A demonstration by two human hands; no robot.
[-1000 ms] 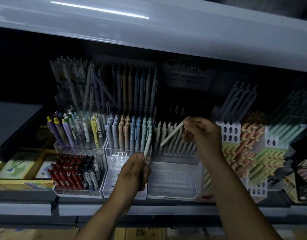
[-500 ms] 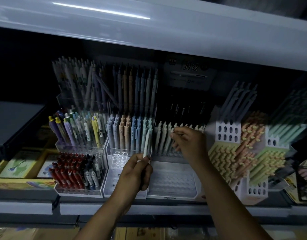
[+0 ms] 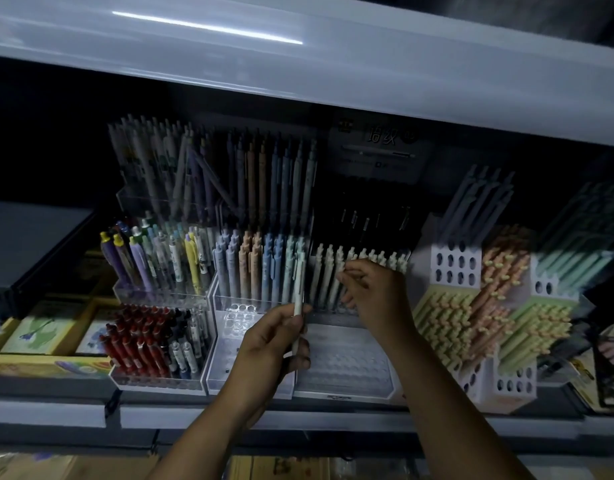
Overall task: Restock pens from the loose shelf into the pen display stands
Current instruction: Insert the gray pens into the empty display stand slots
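Observation:
My left hand [image 3: 274,344] grips a pale white pen [image 3: 298,292] upright in front of the clear middle stand [image 3: 229,341]. My right hand [image 3: 371,296] reaches into the row of white pens [image 3: 330,268] in the clear stand [image 3: 347,368] to the right, its fingertips pinching one pen of that row near its top. The lower front of this stand shows rows of open holes. Pastel pens [image 3: 260,265] fill the back row of the middle stand.
A clear stand with red and dark pens [image 3: 143,344] sits at the left, with mixed coloured pens [image 3: 153,258] behind it. White honeycomb holders with orange and green pens [image 3: 485,306] stand at the right. A white shelf [image 3: 333,71] overhangs everything. Boxes [image 3: 39,330] lie at far left.
My right hand carried a white pen from mid-air down into the row of white pens and now sits lower and further left. My left hand stayed put with its pen.

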